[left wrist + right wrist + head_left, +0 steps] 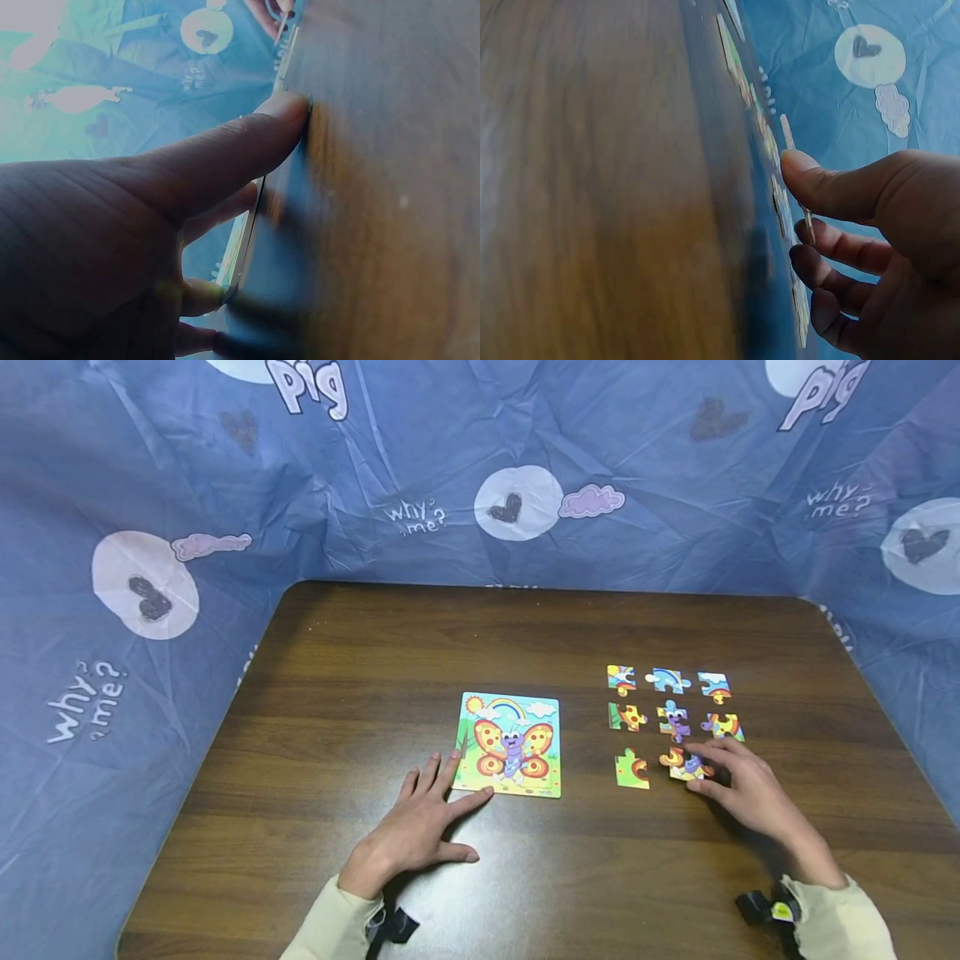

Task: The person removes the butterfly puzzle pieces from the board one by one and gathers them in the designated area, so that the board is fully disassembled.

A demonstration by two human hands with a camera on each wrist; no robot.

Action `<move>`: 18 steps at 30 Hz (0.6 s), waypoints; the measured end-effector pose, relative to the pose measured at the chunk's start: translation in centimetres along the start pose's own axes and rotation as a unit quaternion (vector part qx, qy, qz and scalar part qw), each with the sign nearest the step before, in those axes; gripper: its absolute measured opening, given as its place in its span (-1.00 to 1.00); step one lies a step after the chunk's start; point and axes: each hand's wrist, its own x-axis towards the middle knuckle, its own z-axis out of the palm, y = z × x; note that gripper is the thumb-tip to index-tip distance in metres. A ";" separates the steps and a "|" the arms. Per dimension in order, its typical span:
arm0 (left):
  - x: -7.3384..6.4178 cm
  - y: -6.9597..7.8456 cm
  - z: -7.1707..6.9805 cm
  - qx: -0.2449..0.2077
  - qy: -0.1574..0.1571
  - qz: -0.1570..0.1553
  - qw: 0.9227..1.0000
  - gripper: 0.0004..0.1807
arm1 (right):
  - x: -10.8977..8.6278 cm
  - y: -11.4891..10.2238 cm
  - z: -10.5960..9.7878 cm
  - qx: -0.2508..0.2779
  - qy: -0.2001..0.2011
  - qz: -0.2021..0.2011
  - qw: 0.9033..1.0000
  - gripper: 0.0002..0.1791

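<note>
My left hand (420, 831) lies spread on the table, with fingertips at the lower left corner of a square butterfly puzzle board (512, 745). Seen from the left wrist, the board's thin edge (244, 259) runs beside the fingers, and the thumb (225, 154) reaches across in front. My right hand (757, 793) pinches a puzzle piece (686, 767) between thumb and fingers. It bears a purple and orange part of the butterfly. From the right wrist this piece (787, 133) appears edge-on, raised off the table. Its middle is hidden by the thumb.
Several loose pieces lie in rows right of the board, among them a rainbow piece (667, 680), a purple face piece (674, 720) and a green piece (632, 770). The brown wooden table (360, 652) meets a blue printed cloth (420, 452) behind and at the sides.
</note>
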 end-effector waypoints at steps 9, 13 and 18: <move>0.0 0.0 0.0 -0.004 -0.001 0.000 1.000 -0.14 | -0.5 0.6 0.0 0.003 -0.017 -0.003 1.000 -0.46; 0.1 0.0 0.0 -0.004 -0.003 -0.001 1.000 -0.14 | -0.6 0.7 0.1 -0.005 -0.012 -0.008 1.000 -0.46; 0.0 0.0 0.0 -0.003 -0.004 -0.002 1.000 -0.14 | -0.5 0.6 0.1 0.003 -0.018 -0.006 1.000 -0.46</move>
